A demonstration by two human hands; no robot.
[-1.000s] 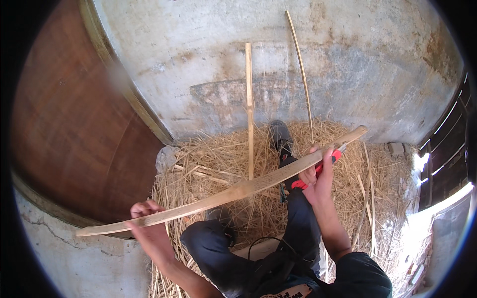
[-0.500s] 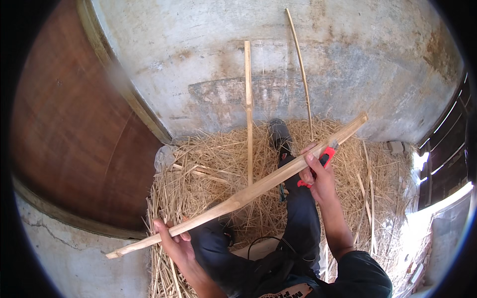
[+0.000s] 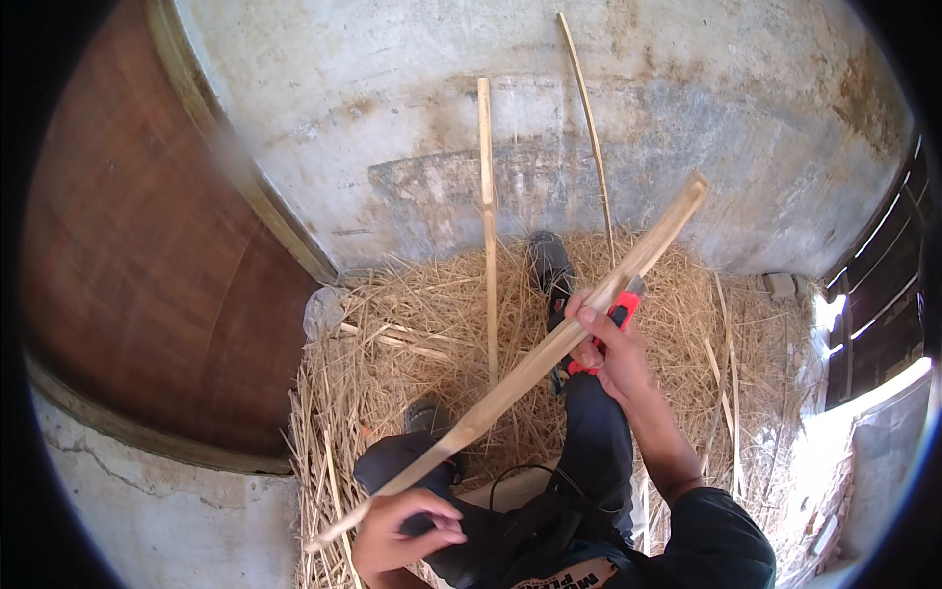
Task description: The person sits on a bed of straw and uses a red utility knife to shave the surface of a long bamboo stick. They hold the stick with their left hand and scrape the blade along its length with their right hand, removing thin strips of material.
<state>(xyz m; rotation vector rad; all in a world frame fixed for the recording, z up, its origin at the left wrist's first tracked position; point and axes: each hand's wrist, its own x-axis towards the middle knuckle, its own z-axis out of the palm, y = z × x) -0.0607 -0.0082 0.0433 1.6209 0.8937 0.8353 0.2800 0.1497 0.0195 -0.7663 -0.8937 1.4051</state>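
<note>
A long pale bamboo strip [image 3: 500, 398] slants across my lap, its upper end at the right and its lower end by my left wrist. My right hand [image 3: 616, 355] is closed round its upper part and also holds a red and black utility knife [image 3: 624, 310], whose short blade lies against the strip. Over my left thigh, my left hand [image 3: 407, 527] touches the strip's lower part with its back or wrist. Its fingers are bent, and dark trouser cloth shows in the gap between thumb and fingers.
Two more strips, a thick one [image 3: 489, 226] and a thin one [image 3: 592, 128], lean on the stained wall [image 3: 422, 108]. Straw-like shavings [image 3: 677, 334] cover the floor round my shoes. A brown door panel [image 3: 147, 255] stands left, dark slats [image 3: 883, 294] right.
The bamboo strip has tilted steeper and shifted left at its upper end. My left hand has moved right and down, its fingers leaving the strip's lower end. My right hand moved slightly left.
</note>
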